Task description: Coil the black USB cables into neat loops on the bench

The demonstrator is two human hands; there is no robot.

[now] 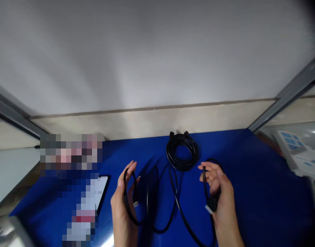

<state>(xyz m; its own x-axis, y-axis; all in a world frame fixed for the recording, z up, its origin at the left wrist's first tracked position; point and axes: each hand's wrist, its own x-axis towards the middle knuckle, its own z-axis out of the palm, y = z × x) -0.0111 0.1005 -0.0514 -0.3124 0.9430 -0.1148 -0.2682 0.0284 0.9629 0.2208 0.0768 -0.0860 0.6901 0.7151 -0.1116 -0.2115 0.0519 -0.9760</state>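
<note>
The fingers (132,166) of the left hand (124,211) curled loosely about a black cable (178,204), a loop of it crossing them and a pale-tipped plug (135,198) hanging by the palm. Those of the right hand (224,195) grasped cable too, with a broad pale-ended connector (211,205) near the base of the thumb. Between the hands the cable sagged in loose bends above the blue counter (247,178); it seemed a single length, though its lower part was hard to follow. Just beyond lay a coiled cable (183,166), and to the left a phone (100,188). Behind rose a grey panel (157,51).
</note>
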